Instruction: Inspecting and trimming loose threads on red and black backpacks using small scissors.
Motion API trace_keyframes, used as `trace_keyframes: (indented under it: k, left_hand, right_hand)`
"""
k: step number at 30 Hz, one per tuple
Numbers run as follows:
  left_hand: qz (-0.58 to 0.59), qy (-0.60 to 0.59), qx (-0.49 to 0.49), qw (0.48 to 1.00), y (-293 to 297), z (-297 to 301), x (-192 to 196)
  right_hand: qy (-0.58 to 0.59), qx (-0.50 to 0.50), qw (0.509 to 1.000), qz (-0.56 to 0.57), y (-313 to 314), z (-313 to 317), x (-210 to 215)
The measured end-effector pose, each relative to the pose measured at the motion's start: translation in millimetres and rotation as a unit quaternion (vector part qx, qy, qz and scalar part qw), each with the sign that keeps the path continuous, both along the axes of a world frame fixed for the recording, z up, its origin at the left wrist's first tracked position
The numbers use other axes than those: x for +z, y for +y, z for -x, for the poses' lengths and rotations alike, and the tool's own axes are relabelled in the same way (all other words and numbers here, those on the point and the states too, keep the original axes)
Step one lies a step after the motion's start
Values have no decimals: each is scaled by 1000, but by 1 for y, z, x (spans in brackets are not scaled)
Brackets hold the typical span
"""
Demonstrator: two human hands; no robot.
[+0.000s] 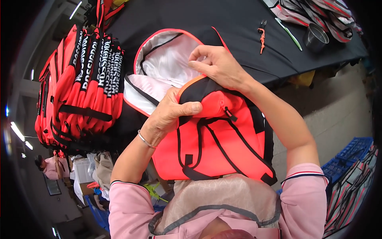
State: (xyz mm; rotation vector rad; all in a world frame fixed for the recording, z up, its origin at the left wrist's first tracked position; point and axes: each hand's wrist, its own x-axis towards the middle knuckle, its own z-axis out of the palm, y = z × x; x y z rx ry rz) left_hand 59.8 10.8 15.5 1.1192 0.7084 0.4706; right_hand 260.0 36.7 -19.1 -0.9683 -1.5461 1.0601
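Observation:
A bright red backpack (pixel 215 147) with black straps and trim lies in front of me, its mouth unzipped and its pale grey lining (pixel 165 59) showing. My left hand (pixel 169 109) is closed on the near edge of the mouth, thumb on the red outside and fingers hidden within. Over the opening, my right hand (pixel 219 65) has its fingers curled in toward the thumb. Whether anything small is between them I cannot make out. A black zipper pull (pixel 230 114) hangs on the red fabric just below.
Stacked red-and-black backpacks (pixel 83 87) stand to the left. On the black-covered table (pixel 167 16) lie small thread snips (pixel 262 36), a green-and-white stick-like tool (pixel 288 34), a dark cup (pixel 316 38) and grey-red bags (pixel 318 12). Blue crates (pixel 342 155) stand at right; another person (pixel 55 167) is at far left.

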Motion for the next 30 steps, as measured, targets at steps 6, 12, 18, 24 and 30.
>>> trace_keyframes:
  k: [6, 12, 18, 24, 30]
  left_hand:
    - [-242, 281, -140, 918, 22, 12, 38]
    - [-636, 389, 41, 665, 93, 110, 45]
    - [-411, 167, 154, 883, 163, 145, -46]
    - [-477, 143, 304, 812, 152, 126, -31]
    - [-573, 160, 418, 687, 111, 90, 8]
  right_hand:
    - [17, -11, 1000, -4, -1, -6, 8]
    - [149, -45, 988, 15, -10, -62, 13]
    - [172, -17, 983, 54, -15, -56, 16]
    - [-214, -331, 915, -86, -3, -63, 70]
    - [-437, -166, 803, -371, -14, 88, 132]
